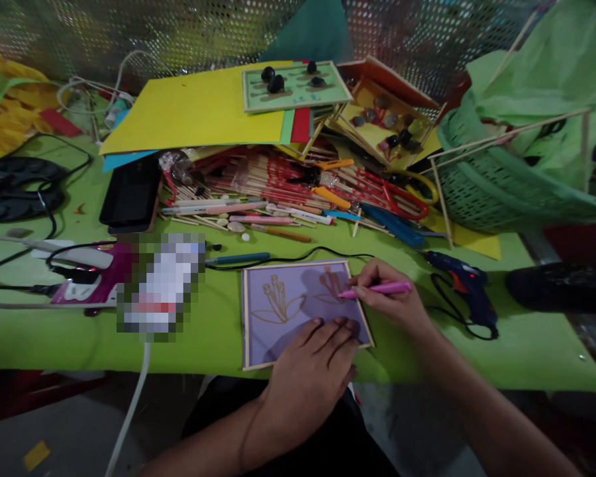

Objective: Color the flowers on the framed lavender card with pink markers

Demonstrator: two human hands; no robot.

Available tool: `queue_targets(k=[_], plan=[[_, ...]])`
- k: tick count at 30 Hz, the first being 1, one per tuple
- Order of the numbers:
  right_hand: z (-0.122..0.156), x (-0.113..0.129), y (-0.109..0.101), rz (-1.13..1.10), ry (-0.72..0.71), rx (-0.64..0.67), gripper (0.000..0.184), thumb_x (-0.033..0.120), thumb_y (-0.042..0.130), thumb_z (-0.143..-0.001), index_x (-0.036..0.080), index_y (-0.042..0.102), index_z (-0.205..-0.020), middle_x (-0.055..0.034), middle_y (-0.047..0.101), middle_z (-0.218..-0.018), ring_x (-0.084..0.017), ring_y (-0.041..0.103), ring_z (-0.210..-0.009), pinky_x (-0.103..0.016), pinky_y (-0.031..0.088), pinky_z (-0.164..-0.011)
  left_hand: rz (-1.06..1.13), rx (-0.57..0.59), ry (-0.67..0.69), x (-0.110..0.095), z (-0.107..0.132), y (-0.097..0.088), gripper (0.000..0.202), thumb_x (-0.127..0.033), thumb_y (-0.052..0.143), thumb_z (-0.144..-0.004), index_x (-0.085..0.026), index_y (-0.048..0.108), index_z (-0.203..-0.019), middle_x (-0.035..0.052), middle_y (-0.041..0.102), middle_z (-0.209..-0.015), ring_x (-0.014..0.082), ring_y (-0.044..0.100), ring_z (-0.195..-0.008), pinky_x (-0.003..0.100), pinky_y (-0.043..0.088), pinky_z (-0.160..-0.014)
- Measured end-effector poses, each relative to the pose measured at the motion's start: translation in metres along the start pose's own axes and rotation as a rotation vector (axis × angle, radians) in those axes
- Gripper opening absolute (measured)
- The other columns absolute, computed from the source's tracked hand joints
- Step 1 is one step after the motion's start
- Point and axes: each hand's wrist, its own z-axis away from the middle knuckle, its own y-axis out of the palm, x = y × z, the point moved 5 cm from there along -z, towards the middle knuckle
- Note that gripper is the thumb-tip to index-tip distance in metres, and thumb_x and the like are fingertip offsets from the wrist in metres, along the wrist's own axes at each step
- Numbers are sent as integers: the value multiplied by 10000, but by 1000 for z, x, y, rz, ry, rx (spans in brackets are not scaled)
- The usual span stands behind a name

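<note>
A purple card (273,344) edged with thin wooden sticks lies at the front of the green table. Two flower drawings in brownish outline are on it, the right one with some reddish colour in its blooms. My left hand (315,364) rests flat over the card's lower right part, fingers stretched out. In my right hand (390,298) is a pink marker (382,289), pinched between the fingers. Its tip points left and meets or hovers just over the right flower's stems; contact is hard to make out.
A blue glue gun (464,285) lies to the right, below a green basket (501,179). Behind the card are pens, sticks, scissors (407,199) and yellow sheets (203,106) under a framed green card (298,89). Leftward are a blurred-out phone (166,285) and a power strip (87,285).
</note>
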Motion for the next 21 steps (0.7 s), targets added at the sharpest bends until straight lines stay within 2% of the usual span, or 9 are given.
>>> queue_targets(k=[6,21], plan=[[0,2,-1,-47,25,11,218,326,779,-786,237,602,-698,-4,612,-700,-272,719,-858,-374,546,-735,1,10,-4,0,0,1,311,-305,494,-1057,-208,614,-1327,-17,620,-1474,134,543,-1378,342,385,-1188],[0,5,1,-36,17,-24,215,319,764,-781,231,597,-678,16,594,-647,-236,701,-763,-397,570,-773,-18,15,8,0,1,2,324,-309,504,-1054,-204,620,-1338,-9,612,-1485,146,531,-1394,355,378,-1193]])
